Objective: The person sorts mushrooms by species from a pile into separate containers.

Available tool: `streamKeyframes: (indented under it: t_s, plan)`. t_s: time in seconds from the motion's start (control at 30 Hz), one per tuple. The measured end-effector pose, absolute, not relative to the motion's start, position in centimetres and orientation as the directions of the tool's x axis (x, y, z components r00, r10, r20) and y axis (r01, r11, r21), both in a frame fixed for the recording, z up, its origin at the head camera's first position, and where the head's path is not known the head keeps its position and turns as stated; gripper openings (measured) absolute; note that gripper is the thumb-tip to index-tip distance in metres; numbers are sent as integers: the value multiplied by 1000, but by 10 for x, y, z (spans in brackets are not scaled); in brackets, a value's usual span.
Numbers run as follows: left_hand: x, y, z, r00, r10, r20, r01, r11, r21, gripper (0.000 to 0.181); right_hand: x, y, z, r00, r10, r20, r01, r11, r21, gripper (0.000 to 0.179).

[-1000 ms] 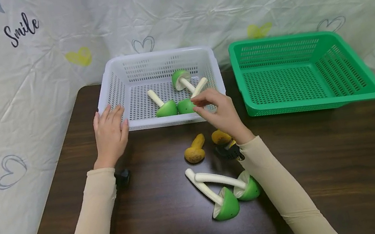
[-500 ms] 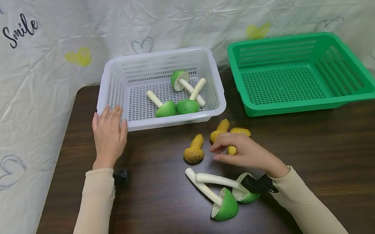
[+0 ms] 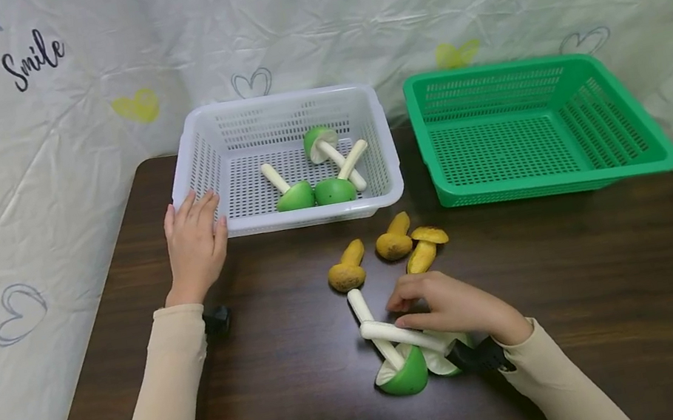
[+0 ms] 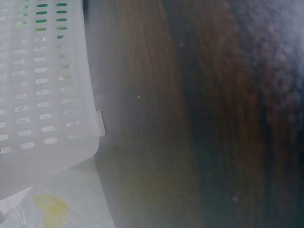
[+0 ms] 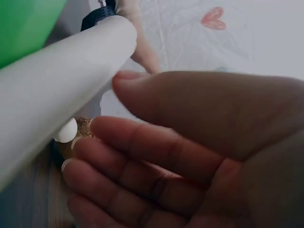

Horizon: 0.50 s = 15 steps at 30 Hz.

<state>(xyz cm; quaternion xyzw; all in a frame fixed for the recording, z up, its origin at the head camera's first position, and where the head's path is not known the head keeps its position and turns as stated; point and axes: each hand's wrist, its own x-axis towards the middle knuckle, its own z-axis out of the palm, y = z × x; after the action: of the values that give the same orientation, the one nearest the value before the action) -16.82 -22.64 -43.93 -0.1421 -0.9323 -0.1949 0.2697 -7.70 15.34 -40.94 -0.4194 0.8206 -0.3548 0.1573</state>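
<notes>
My left hand (image 3: 196, 246) rests on the front left rim of the white basket (image 3: 304, 217), fingers spread and fairly straight. Inside that basket lie 3 toy mushrooms (image 3: 335, 191) with green caps and white stems. Over the table, my right hand (image 3: 454, 302) hovers with loosely bent fingers. In the right wrist view its thumb (image 5: 142, 92) meets the edge of a white mushroom stem (image 5: 61, 76), and the other fingers do not wrap round it. Two green-capped mushrooms (image 3: 406, 374) lie crossed beneath, one cap partly hidden by the wrist camera.
Three yellow-brown mushrooms (image 3: 347, 276) lie between the right hand and the white basket. A green basket (image 3: 555, 183) stands at the back right. Behind the dark wooden table (image 3: 304, 411) hangs a printed white cloth (image 3: 328, 9).
My right hand has left the white basket's front right and come down toward me to the green-capped mushrooms. Their stems have shifted slightly. The left hand stays at the basket rim.
</notes>
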Motion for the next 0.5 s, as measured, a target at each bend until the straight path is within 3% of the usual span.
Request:
streamKeyframes:
  t_s: [0.2, 0.5]
  plan:
    - [-169, -226, -441, -811, 163, 563, 374, 883, 283, 44, -71, 154, -409, -596, -802, 36, -574, 393, -718, 15]
    - [-170, -227, -441, -812, 164, 560, 372, 885, 280, 42, -66, 154, -409, -532, -846, -33, -525, 360, -772, 28]
